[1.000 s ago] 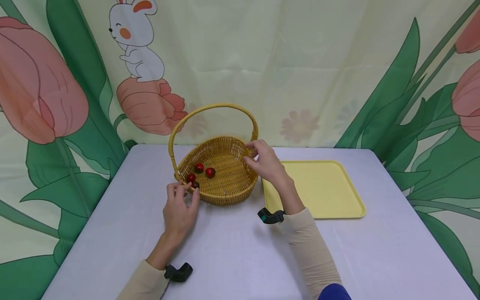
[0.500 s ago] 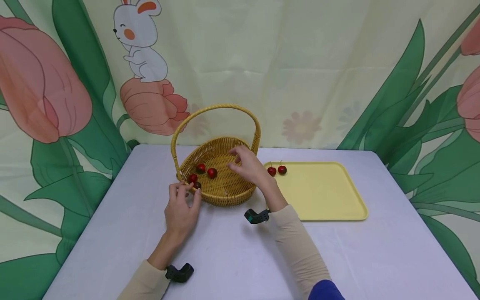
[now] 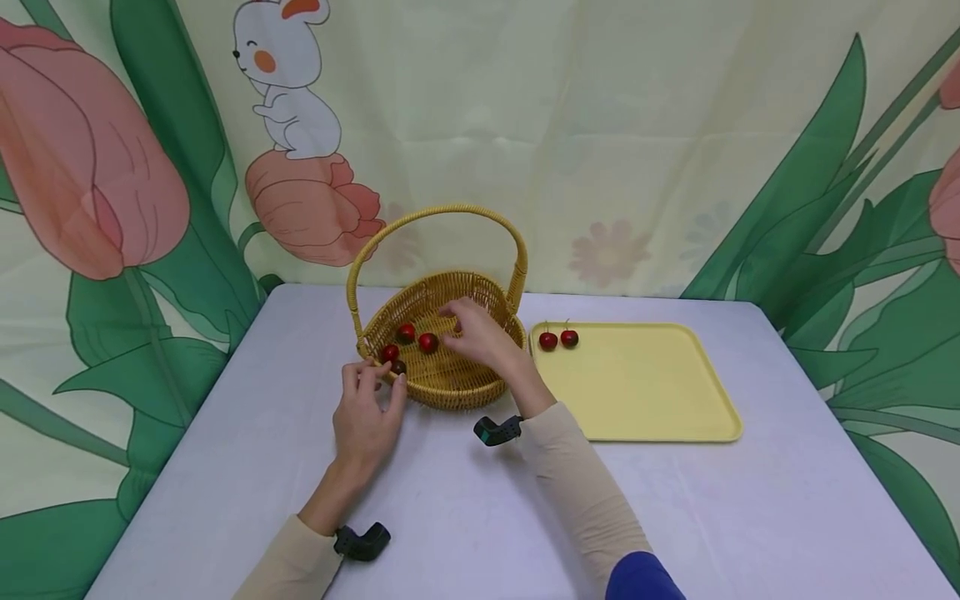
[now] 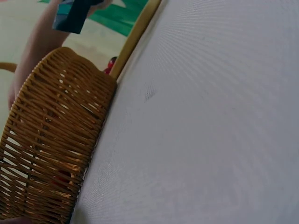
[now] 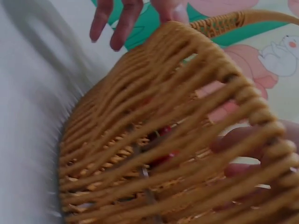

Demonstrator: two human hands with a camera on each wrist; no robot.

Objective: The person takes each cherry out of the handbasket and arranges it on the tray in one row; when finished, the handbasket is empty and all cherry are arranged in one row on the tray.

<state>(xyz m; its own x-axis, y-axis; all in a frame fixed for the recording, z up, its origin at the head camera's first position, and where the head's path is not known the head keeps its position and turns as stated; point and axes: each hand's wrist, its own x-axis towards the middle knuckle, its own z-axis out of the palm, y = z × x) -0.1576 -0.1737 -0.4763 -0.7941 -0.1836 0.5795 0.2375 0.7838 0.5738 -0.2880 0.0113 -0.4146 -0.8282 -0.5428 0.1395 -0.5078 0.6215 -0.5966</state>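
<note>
A woven wicker basket (image 3: 457,395) with a tall arched handle stands toward the back of the table. Several dark red cherries (image 3: 428,342) lie in its left half. At the front left rim my left hand (image 3: 365,423) grips the edge, its fingertips over the rim and thumb on the outside. My right hand (image 3: 480,337) reaches over the right rim into the basket, thumb and fingers apart with nothing visible between them, close to the right of the cherries. Through the weave, the right wrist view shows red cherry (image 5: 161,144) patches and part of the right-hand fingers (image 5: 243,142).
To the basket's right lies a yellow rectangular tray (image 3: 645,387), with two stemmed cherries (image 3: 558,339) at its back left corner. A white cloth (image 3: 465,517) covers the table, and a printed curtain (image 3: 450,100) hangs behind it.
My right hand has moved left from the basket's right rim into the basket, uncovering the two cherries on the tray. My left hand has stayed at the rim.
</note>
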